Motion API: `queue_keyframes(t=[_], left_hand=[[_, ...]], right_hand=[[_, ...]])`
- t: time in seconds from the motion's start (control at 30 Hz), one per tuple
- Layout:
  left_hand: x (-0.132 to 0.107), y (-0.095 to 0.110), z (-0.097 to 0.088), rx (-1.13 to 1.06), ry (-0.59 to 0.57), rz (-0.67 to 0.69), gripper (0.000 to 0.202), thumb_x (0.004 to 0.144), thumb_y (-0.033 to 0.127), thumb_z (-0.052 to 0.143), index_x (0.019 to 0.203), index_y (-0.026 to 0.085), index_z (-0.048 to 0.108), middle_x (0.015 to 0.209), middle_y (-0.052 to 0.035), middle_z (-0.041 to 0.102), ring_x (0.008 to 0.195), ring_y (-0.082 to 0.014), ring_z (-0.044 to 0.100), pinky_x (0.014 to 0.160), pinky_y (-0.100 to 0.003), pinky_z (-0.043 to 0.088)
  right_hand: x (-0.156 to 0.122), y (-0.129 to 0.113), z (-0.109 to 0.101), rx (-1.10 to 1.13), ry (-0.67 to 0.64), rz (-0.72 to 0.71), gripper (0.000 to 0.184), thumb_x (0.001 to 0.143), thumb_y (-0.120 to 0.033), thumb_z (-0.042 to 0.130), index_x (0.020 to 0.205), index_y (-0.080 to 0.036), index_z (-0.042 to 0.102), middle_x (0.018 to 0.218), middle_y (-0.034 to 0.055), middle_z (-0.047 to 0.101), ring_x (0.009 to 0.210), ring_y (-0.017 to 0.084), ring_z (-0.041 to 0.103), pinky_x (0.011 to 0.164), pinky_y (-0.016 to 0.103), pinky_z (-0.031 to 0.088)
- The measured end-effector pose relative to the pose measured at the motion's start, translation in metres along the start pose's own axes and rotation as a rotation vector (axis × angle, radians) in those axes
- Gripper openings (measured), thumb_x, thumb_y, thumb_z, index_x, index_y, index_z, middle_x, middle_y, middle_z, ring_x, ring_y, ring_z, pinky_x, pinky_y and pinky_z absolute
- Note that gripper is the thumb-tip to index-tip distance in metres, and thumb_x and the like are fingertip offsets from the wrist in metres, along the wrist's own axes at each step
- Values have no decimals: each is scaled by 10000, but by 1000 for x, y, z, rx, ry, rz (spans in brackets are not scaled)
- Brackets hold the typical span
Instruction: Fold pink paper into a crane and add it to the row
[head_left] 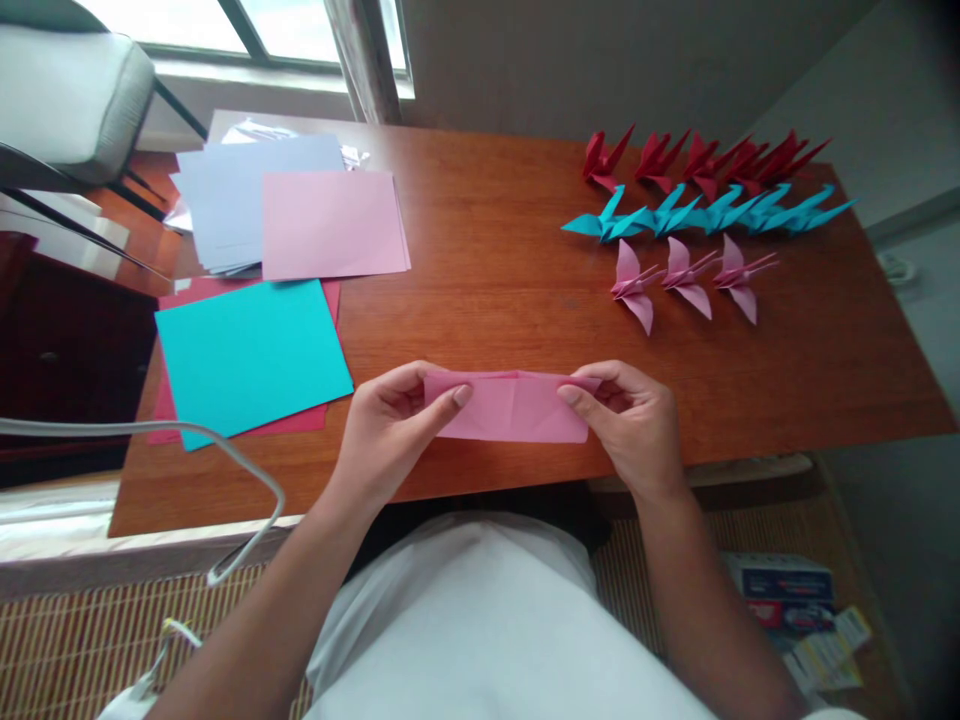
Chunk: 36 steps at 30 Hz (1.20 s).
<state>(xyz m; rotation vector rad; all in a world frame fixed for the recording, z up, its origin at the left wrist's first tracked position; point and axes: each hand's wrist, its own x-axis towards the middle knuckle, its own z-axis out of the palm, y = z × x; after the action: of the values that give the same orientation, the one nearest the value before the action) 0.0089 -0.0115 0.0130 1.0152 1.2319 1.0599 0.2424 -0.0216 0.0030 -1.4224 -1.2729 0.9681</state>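
Observation:
A sheet of pink paper (514,412), folded into a wide strip with a vertical crease down its middle, is held level just above the table's near edge. My left hand (401,415) pinches its left end, thumb in front and fingers behind. At the opposite end, my right hand (626,415) grips the paper the same way. Beyond the hands to the right stand three pink paper cranes (688,280). Behind them run a row of blue paper cranes (705,212) and a row of red paper cranes (697,160), several in each.
On the wooden table (480,270), pink sheets (334,225) overlap pale blue-grey sheets (225,200) at the left. Nearer lies a turquoise sheet (251,355) over red sheets (330,300). A white cable (255,465) loops past the front left corner. A chair (71,90) stands at far left.

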Motion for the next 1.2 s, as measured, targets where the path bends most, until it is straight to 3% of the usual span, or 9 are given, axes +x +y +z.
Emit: queue_keyframes(t=[0.27, 0.63, 1.2], left_hand=[[-2, -8, -8, 16, 59, -24, 246, 751, 366, 866, 716, 184, 704, 686, 8, 681, 595, -109, 573, 534, -202, 448], [-4, -8, -10, 35, 85, -40, 235, 745, 377, 874, 735, 188, 735, 731, -13, 744, 603, -127, 633, 533, -206, 492], [-4, -14, -13, 94, 114, -24, 231, 742, 384, 875, 747, 193, 745, 731, -9, 748, 607, -129, 645, 526, -206, 491]], right_hand=[[-1, 0, -2, 9, -7, 2, 105, 784, -290, 832, 837, -240, 757, 805, -4, 767, 731, 145, 714, 684, 252, 615], [-1, -4, -2, -13, 58, 17, 138, 756, -360, 861, 783, -242, 794, 758, 4, 786, 673, 158, 724, 612, 251, 607], [-3, -6, -4, -33, 52, 27, 116, 785, -367, 841, 791, -254, 813, 776, 5, 801, 691, 170, 746, 635, 262, 621]])
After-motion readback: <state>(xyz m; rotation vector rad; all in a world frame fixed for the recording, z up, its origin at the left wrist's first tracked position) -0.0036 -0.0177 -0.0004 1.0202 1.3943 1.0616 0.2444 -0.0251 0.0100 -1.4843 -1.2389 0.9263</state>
